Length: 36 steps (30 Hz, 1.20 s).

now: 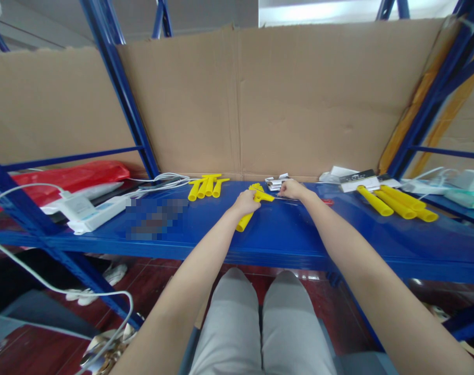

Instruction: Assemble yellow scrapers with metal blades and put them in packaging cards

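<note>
My left hand [245, 203] is wrapped round a yellow plastic handle [242, 223] with a crosspiece at its top, held at the middle of the blue shelf. Close by on the right, my right hand [294, 189] has its fingertips pinched together beside some small white boxes or packets [276, 182]. Whatever sits in that pinch is too small to make out. A thin metal rod [287, 198] shows between the yellow piece and my right wrist. Partly behind my right forearm lies a small red object [328, 202], its kind unclear.
Several yellow T-shaped handles [208, 186] lie at the back left, and several yellow tubes [397, 202] at the right beside a black-and-white box [359, 179]. A white power strip [100, 213] with cables is at the left. Cardboard [299, 99] walls the back; blue posts [123, 88] frame the shelf.
</note>
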Tool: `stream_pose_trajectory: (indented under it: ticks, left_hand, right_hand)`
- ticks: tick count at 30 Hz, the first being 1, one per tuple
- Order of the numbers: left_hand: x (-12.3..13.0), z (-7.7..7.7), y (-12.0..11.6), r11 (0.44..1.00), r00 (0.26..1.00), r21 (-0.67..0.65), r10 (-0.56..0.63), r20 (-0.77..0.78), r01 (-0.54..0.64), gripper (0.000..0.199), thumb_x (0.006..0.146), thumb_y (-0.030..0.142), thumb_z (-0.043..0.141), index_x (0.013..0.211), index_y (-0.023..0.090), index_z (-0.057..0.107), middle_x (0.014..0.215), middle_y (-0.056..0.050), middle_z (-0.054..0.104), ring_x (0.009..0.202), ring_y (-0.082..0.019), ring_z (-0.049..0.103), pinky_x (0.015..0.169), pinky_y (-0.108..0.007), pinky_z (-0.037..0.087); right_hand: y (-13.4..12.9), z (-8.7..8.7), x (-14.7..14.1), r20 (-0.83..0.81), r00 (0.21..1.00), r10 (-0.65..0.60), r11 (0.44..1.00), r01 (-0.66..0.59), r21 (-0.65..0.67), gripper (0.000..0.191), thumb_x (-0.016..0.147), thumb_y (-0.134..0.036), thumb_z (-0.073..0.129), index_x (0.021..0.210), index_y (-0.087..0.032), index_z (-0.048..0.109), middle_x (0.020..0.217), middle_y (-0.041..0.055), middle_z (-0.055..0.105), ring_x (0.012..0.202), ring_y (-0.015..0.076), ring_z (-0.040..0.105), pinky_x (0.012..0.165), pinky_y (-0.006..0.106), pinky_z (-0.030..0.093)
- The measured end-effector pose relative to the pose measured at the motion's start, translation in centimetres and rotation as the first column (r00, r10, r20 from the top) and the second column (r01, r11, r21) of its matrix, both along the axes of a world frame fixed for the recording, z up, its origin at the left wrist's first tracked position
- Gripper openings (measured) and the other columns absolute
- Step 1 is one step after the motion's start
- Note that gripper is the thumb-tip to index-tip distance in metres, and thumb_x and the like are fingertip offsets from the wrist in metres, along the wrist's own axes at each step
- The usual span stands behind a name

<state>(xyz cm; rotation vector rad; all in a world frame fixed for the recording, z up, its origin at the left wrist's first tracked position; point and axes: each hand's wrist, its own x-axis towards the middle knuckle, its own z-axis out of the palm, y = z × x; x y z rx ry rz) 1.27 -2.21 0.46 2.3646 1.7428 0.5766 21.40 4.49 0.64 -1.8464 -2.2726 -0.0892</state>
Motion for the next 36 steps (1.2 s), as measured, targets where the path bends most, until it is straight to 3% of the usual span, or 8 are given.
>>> stream_pose_trajectory:
  ticks: [9, 18, 24, 28, 36]
  left_hand:
    - [0.0, -0.2, 0.0, 1.000, 1.000, 0.014, 0.001, 0.021, -0.001, 0.039, 0.082, 0.018, 0.062, 0.120, 0.008, 0.066, 0.111, -0.013, 0.071, 0.101, -0.025, 0.067, 0.086, -0.026, 0.048]
    - [-0.1, -0.3, 0.3, 1.000, 1.000, 0.014, -0.003, 0.025, 0.003, 0.041, 0.081, 0.019, 0.062, 0.121, 0.009, 0.065, 0.113, -0.012, 0.070, 0.101, -0.024, 0.066, 0.088, -0.026, 0.048]
    - [0.0, -0.2, 0.3, 0.999, 1.000, 0.039, -0.003, 0.012, 0.002, 0.035, 0.079, 0.016, 0.062, 0.112, 0.011, 0.069, 0.113, -0.012, 0.070, 0.104, -0.025, 0.065, 0.088, -0.029, 0.048]
    - [-0.1, -0.1, 0.1, 0.999, 0.999, 0.027, -0.032, 0.010, 0.031, 0.032, 0.079, 0.017, 0.061, 0.110, 0.011, 0.069, 0.102, -0.010, 0.071, 0.095, -0.023, 0.066, 0.083, -0.028, 0.049]
    - [-0.1, -0.3, 0.3, 0.999, 0.998, -0.015, -0.031, 0.047, 0.032, 0.025, 0.080, 0.017, 0.059, 0.102, 0.010, 0.071, 0.087, -0.008, 0.070, 0.083, -0.020, 0.067, 0.076, -0.026, 0.048]
  right_hand:
    - [-0.3, -0.2, -0.5, -0.014, 0.999, -0.044, 0.996, 0.043, -0.082, 0.019, 0.079, -0.014, 0.064, 0.094, -0.012, 0.076, 0.090, 0.0082, 0.075, 0.074, 0.0147, 0.065, 0.058, 0.020, 0.041]
    - [-0.5, 0.0, -0.4, -0.014, 0.999, -0.041, 0.998, 0.040, -0.052, 0.018, 0.084, -0.016, 0.060, 0.093, -0.012, 0.075, 0.096, 0.0108, 0.075, 0.082, 0.0171, 0.067, 0.062, 0.021, 0.043]
    - [-1.4, 0.9, -1.1, -0.161, 0.980, 0.118, 0.992, -0.110, 0.058, 0.016, 0.086, -0.020, 0.058, 0.091, -0.014, 0.072, 0.091, 0.0066, 0.075, 0.078, 0.0144, 0.064, 0.065, 0.019, 0.042]
    - [-1.9, 0.9, -2.1, -0.223, 0.943, 0.248, 0.969, -0.238, 0.070, 0.015, 0.085, -0.015, 0.056, 0.087, -0.012, 0.070, 0.085, 0.0060, 0.073, 0.069, 0.0121, 0.059, 0.063, 0.020, 0.041]
    - [-2.4, 0.2, -3.0, -0.220, 0.933, 0.285, 0.959, -0.274, 0.077, 0.010, 0.080, -0.009, 0.059, 0.080, -0.012, 0.068, 0.077, 0.0055, 0.069, 0.064, 0.0113, 0.054, 0.060, 0.021, 0.038]
